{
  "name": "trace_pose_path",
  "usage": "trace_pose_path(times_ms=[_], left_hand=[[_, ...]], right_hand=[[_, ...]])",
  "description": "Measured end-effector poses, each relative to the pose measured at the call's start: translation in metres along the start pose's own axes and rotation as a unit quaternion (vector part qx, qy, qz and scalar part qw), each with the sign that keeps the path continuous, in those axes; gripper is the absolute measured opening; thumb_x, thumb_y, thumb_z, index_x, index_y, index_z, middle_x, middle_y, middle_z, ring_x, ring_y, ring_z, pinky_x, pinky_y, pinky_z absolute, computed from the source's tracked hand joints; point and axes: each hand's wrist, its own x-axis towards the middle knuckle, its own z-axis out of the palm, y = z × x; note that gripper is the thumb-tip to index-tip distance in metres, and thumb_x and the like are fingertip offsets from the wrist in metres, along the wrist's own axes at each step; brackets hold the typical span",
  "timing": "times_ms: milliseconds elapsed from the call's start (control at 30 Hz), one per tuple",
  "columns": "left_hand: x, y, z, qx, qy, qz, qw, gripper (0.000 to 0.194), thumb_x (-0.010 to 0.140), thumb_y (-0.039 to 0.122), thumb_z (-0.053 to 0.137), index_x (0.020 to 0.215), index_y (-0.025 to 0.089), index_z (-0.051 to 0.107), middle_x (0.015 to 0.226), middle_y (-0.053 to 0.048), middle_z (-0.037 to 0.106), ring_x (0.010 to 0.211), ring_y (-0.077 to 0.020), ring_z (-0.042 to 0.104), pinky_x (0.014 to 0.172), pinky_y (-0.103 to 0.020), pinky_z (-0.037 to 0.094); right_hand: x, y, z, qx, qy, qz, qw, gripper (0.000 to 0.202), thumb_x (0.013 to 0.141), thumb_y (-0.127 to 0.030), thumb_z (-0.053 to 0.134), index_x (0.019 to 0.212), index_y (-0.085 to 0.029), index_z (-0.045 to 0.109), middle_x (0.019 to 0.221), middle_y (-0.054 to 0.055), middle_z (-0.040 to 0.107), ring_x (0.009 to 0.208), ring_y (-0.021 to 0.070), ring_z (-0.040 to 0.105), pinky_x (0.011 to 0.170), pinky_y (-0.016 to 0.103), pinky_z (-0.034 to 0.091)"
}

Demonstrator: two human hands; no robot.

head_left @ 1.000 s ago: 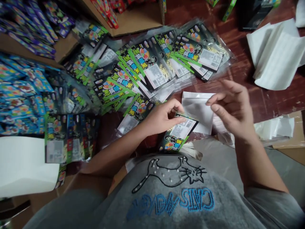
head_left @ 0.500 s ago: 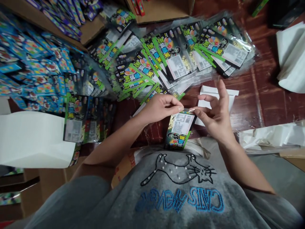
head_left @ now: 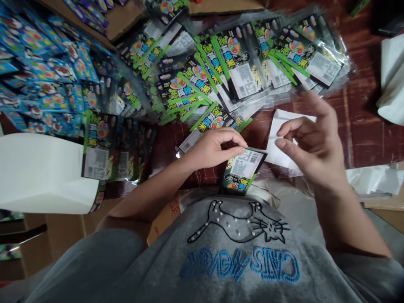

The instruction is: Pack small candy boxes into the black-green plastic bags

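The left grip point(head_left: 217, 147) is pinching the black candy packet point(head_left: 243, 166) between thumb and fingertips at its top edge. The packet is slanting down from that grip toward the grey shirt point(head_left: 240, 252), its white barcode label and green edge showing. The right grip point(head_left: 315, 151) is hovering to the right of the packet, thumb and fingers standing apart, holding nothing that I can see.

Just left of the right grip's palm, and partly under its fingers, a white paper piece point(head_left: 277, 149) is lying on the dark red desk point(head_left: 362, 130). Beyond both grips, a fanned spread of green-edged packets point(head_left: 244, 63) is overlapping in clear sleeves, one of its nearest packets lying just past the left grip's knuckles. Well to the left of the left grip, a row of black packets point(head_left: 101, 147) is resting by a curved white sheet point(head_left: 41, 174), and past them blue packets point(head_left: 53, 75) are heaping up. Farther right of the right grip, folded white sheets point(head_left: 393, 80) are lying near the desk's far side.
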Motion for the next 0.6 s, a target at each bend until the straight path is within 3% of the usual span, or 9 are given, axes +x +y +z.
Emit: trace_pose_path(times_ms=[100, 200, 367, 500, 600], left_hand=[[0.002, 0.001, 0.003, 0.017, 0.005, -0.005, 1.0, 0.003, 0.095, 0.021, 0.076, 0.095, 0.021, 0.079, 0.097, -0.004, 0.081, 0.091, -0.0152, 0.075, 0.088, -0.031, 0.059], [0.004, 0.002, 0.006, 0.022, 0.01, -0.015, 1.0, 0.004, 0.095, 0.021, 0.076, 0.095, 0.021, 0.079, 0.097, -0.003, 0.081, 0.091, -0.015, 0.076, 0.088, -0.031, 0.058], [0.006, 0.002, 0.006, 0.019, 0.013, -0.039, 0.999, 0.005, 0.094, 0.023, 0.076, 0.094, 0.022, 0.08, 0.098, -0.003, 0.082, 0.092, -0.0159, 0.076, 0.09, -0.033, 0.059], [0.006, 0.003, 0.001, 0.007, 0.007, -0.05, 0.999, 0.005, 0.094, 0.024, 0.075, 0.093, 0.021, 0.079, 0.098, -0.004, 0.082, 0.093, -0.0166, 0.076, 0.091, -0.034, 0.059], [0.006, 0.003, 0.002, -0.025, -0.02, -0.055, 0.998, 0.008, 0.093, 0.027, 0.075, 0.092, 0.019, 0.077, 0.096, -0.005, 0.081, 0.091, -0.0164, 0.075, 0.088, -0.032, 0.059]], right_hand=[[0.02, -0.008, -0.006, 0.055, -0.149, 0.076, 0.984, 0.069, 0.093, -0.045, 0.083, 0.153, -0.029, 0.052, 0.096, 0.003, 0.073, 0.087, 0.0197, 0.071, 0.082, 0.039, 0.064], [0.028, 0.001, 0.0, 0.06, -0.207, 0.088, 0.973, 0.072, 0.093, -0.045, 0.082, 0.153, -0.024, 0.049, 0.094, 0.002, 0.071, 0.086, 0.0179, 0.069, 0.078, 0.036, 0.062], [0.019, 0.013, 0.013, -0.05, -0.156, 0.031, 0.986, 0.089, 0.093, -0.04, 0.081, 0.167, -0.031, 0.032, 0.103, 0.004, 0.071, 0.084, 0.0209, 0.064, 0.073, 0.038, 0.057], [0.001, 0.011, 0.02, -0.221, -0.076, -0.075, 0.969, 0.082, 0.102, -0.036, 0.069, 0.172, -0.038, 0.026, 0.111, 0.005, 0.076, 0.092, 0.0266, 0.063, 0.095, 0.054, 0.052], [-0.006, 0.01, 0.029, -0.299, -0.071, -0.113, 0.945, 0.078, 0.108, -0.029, 0.057, 0.175, -0.036, 0.018, 0.108, 0.004, 0.08, 0.093, 0.0271, 0.061, 0.103, 0.057, 0.045]])
